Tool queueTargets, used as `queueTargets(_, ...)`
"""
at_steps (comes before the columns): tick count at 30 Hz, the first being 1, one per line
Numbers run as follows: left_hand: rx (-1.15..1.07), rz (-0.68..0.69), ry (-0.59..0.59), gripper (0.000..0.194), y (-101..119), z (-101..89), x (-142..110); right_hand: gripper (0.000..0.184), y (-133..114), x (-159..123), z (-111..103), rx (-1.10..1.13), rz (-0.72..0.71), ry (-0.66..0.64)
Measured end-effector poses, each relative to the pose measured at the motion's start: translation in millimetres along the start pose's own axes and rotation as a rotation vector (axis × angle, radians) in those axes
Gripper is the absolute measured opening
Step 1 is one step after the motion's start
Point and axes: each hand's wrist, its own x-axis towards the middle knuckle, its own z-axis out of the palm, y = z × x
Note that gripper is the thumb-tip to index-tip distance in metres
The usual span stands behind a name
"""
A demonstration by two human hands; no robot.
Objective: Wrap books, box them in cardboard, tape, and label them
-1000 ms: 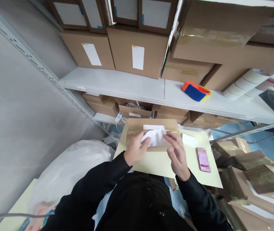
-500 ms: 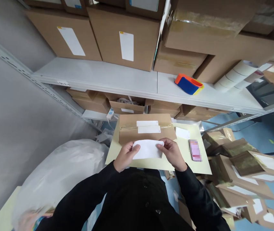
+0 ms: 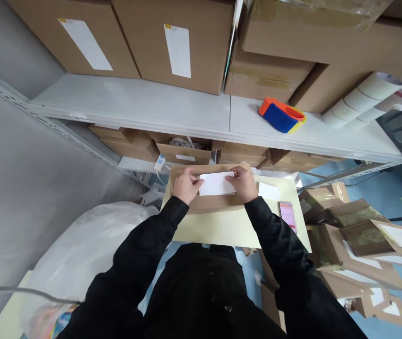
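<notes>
A blank white label (image 3: 217, 183) is stretched between my two hands over a taped cardboard box (image 3: 215, 203). My left hand (image 3: 185, 186) pinches its left end between thumb and fingers. At the other end, my right hand (image 3: 244, 184) grips the right edge the same way. The label lies along the top of the box; whether it touches the cardboard all over I cannot tell. The box rests on a pale yellow table (image 3: 218, 230). Right of it are white labels (image 3: 269, 191) and a phone (image 3: 288, 216) with a pink screen.
Behind the table runs a grey shelf (image 3: 133, 101) bearing large cartons (image 3: 176, 47), an orange and blue tape dispenser (image 3: 281, 115) and white rolls (image 3: 363, 101). A big white plastic bag (image 3: 91, 245) stands at left. Several taped boxes (image 3: 356, 245) are piled at right.
Both hands have moved forward with the label, from in front of the box to over its top. A second ago the label was blurred between the hands, the right hand's fingers looser.
</notes>
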Motion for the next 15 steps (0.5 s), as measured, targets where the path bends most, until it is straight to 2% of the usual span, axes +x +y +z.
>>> queueTargets(3,0.194,-0.003,0.017,0.046,2.7,9.4,2.3,0.033,-8.5,-4.8,15.5,-0.306,0.03,-0.001)
queueTargets(5,0.263,0.031,0.055,0.054,0.7,10.8,-0.6,0.045,-11.2,-14.2,21.9,-0.468,0.026,0.016)
queueTargets(8,0.363,0.132,0.202,0.071,-3.0,5.1,-6.1,0.065,-6.5,-27.3,22.7,-0.544,-0.015,0.158)
queueTargets(10,0.412,0.246,0.233,0.067,-1.0,2.0,-10.3,0.066,-1.6,-32.4,20.6,-0.522,-0.095,0.257)
queueTargets(12,0.431,0.443,0.098,0.059,4.8,5.3,-15.2,0.059,0.3,-34.7,21.5,-0.454,-0.253,0.225)
queueTargets(14,0.45,0.613,-0.106,0.059,10.7,15.5,-19.4,0.058,-0.3,-35.2,27.1,-0.364,-0.417,0.066)
queueTargets(15,0.464,0.645,-0.183,0.062,12.1,21.7,-20.9,0.06,-0.2,-35.2,30.8,-0.334,-0.464,-0.023)
